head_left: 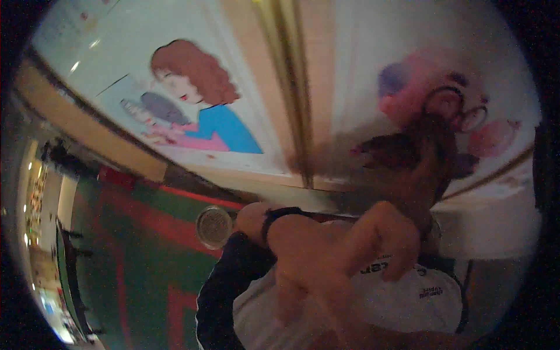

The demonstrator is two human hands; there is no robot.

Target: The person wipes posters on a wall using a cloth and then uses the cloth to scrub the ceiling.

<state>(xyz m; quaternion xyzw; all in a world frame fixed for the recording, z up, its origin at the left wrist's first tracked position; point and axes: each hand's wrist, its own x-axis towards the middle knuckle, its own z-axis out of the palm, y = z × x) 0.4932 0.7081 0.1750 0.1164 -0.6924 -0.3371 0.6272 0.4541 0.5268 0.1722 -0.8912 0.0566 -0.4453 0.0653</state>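
My left hand (pixel 332 251), with a dark band at the wrist, is close before my white shirt (pixel 393 302), which bears writing. Its fingers are apart and bent, and no object shows in it. Farther up on the right, a dark, blurred shape that looks like my right hand (pixel 422 151) lies over a pink cartoon figure with round glasses (pixel 455 100) on a pale panel. Whether it holds or touches anything cannot be told. Left of a gold-coloured vertical strip (pixel 291 87), another panel bears a picture of a brown-haired figure in a blue top (pixel 227 129).
A round metal-rimmed object (pixel 214 227) with a speckled top stands beside my left wrist. Green floor with red lines (pixel 144 262) spreads at the left. A beige ledge (pixel 87 124) runs below the panels. Bright lights and blurred shelving (pixel 37 197) show at the far left.
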